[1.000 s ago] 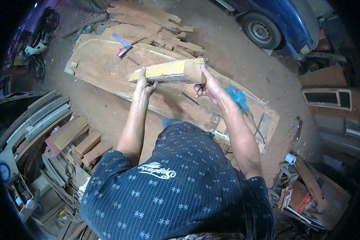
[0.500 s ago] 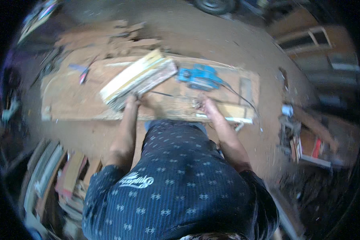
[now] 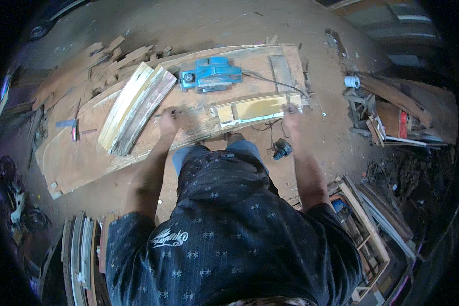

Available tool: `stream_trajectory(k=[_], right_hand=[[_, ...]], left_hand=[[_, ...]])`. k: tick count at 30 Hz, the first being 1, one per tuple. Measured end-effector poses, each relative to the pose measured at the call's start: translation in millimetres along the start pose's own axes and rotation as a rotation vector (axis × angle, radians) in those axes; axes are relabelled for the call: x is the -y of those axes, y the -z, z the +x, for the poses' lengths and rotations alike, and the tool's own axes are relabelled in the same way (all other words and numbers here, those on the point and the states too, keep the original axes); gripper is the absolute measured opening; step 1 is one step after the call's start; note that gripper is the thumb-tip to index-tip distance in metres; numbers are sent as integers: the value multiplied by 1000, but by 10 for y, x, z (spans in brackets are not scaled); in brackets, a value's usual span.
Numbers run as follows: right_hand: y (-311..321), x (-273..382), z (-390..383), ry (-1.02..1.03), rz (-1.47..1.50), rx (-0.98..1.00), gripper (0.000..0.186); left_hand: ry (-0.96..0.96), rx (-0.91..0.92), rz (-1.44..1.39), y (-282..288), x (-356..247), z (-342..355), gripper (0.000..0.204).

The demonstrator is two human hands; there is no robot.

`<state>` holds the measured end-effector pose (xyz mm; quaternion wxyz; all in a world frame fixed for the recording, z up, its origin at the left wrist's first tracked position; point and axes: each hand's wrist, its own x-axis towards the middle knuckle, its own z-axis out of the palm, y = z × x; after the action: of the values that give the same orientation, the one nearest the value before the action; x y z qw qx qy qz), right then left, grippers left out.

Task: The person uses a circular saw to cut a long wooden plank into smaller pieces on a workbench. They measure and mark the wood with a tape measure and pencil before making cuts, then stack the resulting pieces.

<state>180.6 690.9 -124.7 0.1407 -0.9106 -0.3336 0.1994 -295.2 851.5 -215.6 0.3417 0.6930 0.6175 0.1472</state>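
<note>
My left hand is closed around a thin dark stick, pencil-like, above the front part of the wooden board. My right hand has its fingers drawn together at the right end of a pale yellow wooden piece with crosswise marks and a white front edge. Whatever those fingers hold is too small to make out. A blue electric planer rests on the board behind both hands, its cord trailing right. Left of my left hand, grooved lengths of timber lie slanting across the board.
The large wooden worktop spans the area before me. A try square with a blue blade lies at its left. Scrap wood is piled behind. A dark tool with a cord sits on the ground; a wooden frame stands lower right.
My view has turned, and the worktop now slants. The dark stick has left the board and is in my left hand. My right hand has moved right to the yellow piece's end.
</note>
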Motion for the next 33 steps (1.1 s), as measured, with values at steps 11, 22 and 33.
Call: stream_trajectory(k=[11,22,33], right_hand=[[299,-1313,1144,-394,-216,82,68],[-217,-1667,998,-327,675,144,48],[-691,1162,-135,-82,839,597,57]], left_hand=[[538,225,-497,-1481,-1013,-468,70],[657,241,-405,-1203,-1093,-624,126],[846,-370,-639,735,231,-1403,107]])
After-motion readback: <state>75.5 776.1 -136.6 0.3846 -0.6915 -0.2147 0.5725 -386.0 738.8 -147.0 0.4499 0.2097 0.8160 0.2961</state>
